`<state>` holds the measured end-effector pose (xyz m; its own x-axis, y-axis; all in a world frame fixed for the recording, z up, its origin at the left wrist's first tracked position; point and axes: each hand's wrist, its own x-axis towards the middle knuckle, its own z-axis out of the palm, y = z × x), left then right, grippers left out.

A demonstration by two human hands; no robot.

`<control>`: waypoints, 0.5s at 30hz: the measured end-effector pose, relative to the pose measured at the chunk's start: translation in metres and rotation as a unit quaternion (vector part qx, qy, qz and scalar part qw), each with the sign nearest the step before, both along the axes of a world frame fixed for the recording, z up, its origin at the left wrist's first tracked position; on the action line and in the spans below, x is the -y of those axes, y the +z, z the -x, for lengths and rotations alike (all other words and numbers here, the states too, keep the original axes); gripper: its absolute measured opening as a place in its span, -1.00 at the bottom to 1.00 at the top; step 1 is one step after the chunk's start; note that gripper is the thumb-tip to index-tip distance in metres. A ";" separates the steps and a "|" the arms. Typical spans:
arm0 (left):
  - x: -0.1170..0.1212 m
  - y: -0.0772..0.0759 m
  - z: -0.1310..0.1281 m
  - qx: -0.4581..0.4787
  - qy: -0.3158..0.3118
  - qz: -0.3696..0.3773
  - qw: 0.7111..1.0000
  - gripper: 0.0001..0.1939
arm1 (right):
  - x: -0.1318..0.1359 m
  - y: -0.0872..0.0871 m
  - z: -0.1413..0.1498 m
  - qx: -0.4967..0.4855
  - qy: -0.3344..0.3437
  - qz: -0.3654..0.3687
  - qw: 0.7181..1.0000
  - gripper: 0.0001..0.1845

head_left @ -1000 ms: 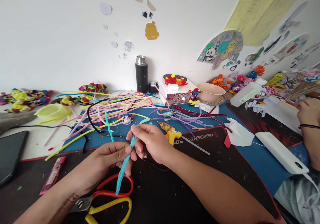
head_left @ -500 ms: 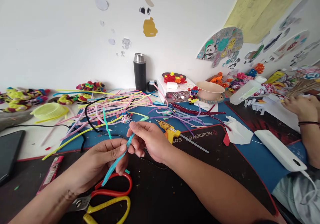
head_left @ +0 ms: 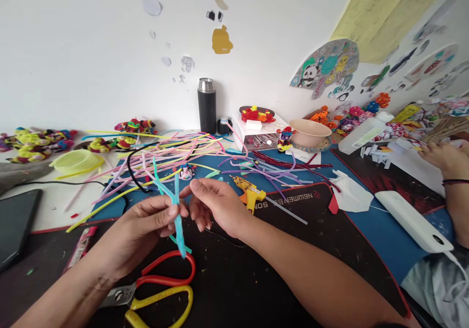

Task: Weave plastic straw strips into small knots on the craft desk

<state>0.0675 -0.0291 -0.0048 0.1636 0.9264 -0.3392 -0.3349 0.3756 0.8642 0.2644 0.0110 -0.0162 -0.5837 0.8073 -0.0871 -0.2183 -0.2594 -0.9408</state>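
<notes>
Between thumb and forefinger, my left hand [head_left: 146, 225] pinches a bundle of light blue pipe cleaners [head_left: 179, 230]. Its ends fork apart above the pinch, and the lower part hangs down. Close to the right of the bundle is my right hand [head_left: 220, 206], thumb raised and fingers loosely curled and apart, holding nothing that I can see. Scissors [head_left: 166, 272] with one red and one yellow handle lie on the dark mat below, partly under my left forearm. Just past my right hand rests a yellow glue gun [head_left: 252, 194].
Many pink and yellow pipe cleaners [head_left: 176, 150] spread across the back, with purple ones [head_left: 271, 172] to their right. A black thermos [head_left: 207, 108] stands by the wall. At right are a white power bank [head_left: 408, 220] and another person's hand [head_left: 447, 159]. A phone [head_left: 18, 228] lies left.
The blue bundle has turned more upright, its forked top now showing above my left hand. My right hand's fingers have come off it and moved slightly away.
</notes>
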 end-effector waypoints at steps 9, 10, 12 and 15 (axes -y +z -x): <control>-0.007 0.019 -0.012 0.011 0.135 -0.022 0.991 -0.46 | 0.013 0.002 0.003 0.064 0.003 -0.115 0.991 -0.45; -0.007 0.018 -0.013 0.004 0.131 -0.027 0.991 -0.46 | 0.013 0.002 0.004 0.066 0.003 -0.110 0.992 -0.47; -0.007 0.015 -0.013 -0.014 0.116 -0.037 0.992 -0.46 | 0.012 0.001 0.004 0.077 0.009 -0.094 0.992 -0.53; -0.008 0.008 -0.011 -0.034 0.100 -0.052 0.993 -0.47 | 0.010 -0.001 0.002 0.090 0.021 -0.071 0.993 -0.61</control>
<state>0.0782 -0.0212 0.0036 -0.0475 0.9685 -0.2443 -0.3326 0.2153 0.9182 0.2619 0.0011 -0.0169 -0.6026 0.7941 -0.0798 -0.0343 -0.1257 -0.9915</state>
